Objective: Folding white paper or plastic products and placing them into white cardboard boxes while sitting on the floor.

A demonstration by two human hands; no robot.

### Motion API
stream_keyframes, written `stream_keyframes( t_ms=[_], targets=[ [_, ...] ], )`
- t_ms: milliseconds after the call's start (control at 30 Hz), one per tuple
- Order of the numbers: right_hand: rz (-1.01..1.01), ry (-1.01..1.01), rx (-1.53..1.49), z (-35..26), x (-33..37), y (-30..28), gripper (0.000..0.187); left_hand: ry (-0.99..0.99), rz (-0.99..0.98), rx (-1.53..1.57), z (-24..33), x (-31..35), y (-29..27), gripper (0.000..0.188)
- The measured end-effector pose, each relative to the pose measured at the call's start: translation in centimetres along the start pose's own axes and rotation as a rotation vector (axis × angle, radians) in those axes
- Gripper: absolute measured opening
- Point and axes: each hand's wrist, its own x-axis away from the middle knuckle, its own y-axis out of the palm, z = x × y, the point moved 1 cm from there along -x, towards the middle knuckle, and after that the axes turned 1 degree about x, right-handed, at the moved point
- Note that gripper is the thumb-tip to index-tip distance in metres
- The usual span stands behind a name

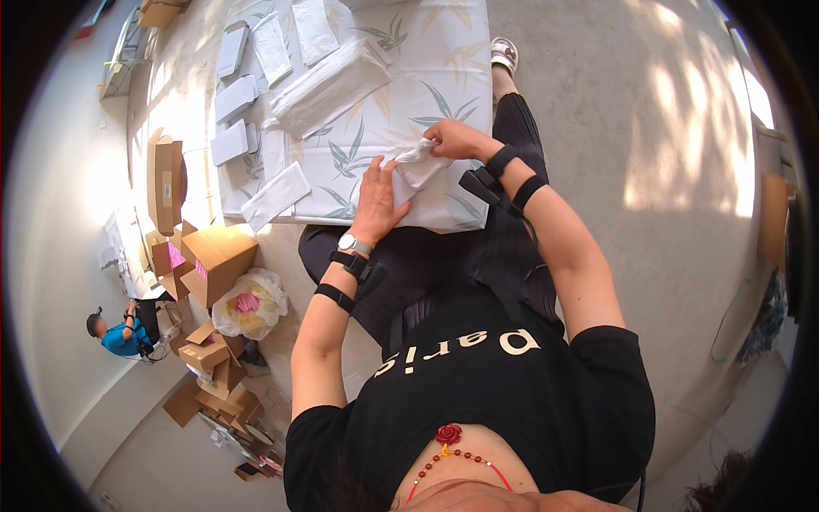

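Note:
On the patterned tablecloth before me lies a crumpled, thin white sleeve (415,173); whether it is plastic or cloth I cannot tell. My right hand (456,139) pinches its far right end, bunching it into folds. Against its left side rests my left hand (376,203), fingers stretched out and the thumb spread along the near edge. Beyond my hands is a pile of flat white sleeves (331,88). A single flat white piece (275,196) lies left of my left hand, near the table's front edge.
Small stacks of white cards (236,99) line the table's left side. More folded white pieces (314,31) lie at the far side. Cardboard boxes (219,256) and a clear plastic bag (249,304) stand on the floor at left. Another person (128,337) in blue is farther left.

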Motion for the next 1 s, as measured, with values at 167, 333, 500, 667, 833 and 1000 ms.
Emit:
stream_keyframes(
  t_ms=[167, 333, 500, 667, 833, 1000],
  targets=[
    [0.107, 0.034, 0.005, 1.6, 0.1, 0.6, 0.02, -0.014, 0.041, 0.079, 0.0, 0.0, -0.1, 0.089],
    [0.038, 0.026, 0.076, 1.0, 0.0, 0.9, 0.019, 0.007, 0.043, 0.044, -0.5, 0.3, 0.3, 0.088],
    [0.153, 0.03, 0.057, 1.3, 0.2, 1.1, 0.019, 0.009, 0.027, 0.067, -0.5, 0.0, 0.2, 0.084],
    [0.088, 0.011, 0.118, 1.0, -0.2, 0.9, 0.017, 0.061, 0.001, 0.019, -0.4, -0.3, -0.2, 0.083],
    [0.014, 0.016, 0.147, 1.0, -1.2, 0.7, 0.022, 0.059, -0.09, -0.031, -0.7, -0.9, -0.6, 0.082],
    [-0.01, -0.024, 0.153, 0.8, -1.8, 0.4, 0.032, 0.052, -0.024, 0.021, -0.7, -0.6, -0.2, 0.088]
  ],
)
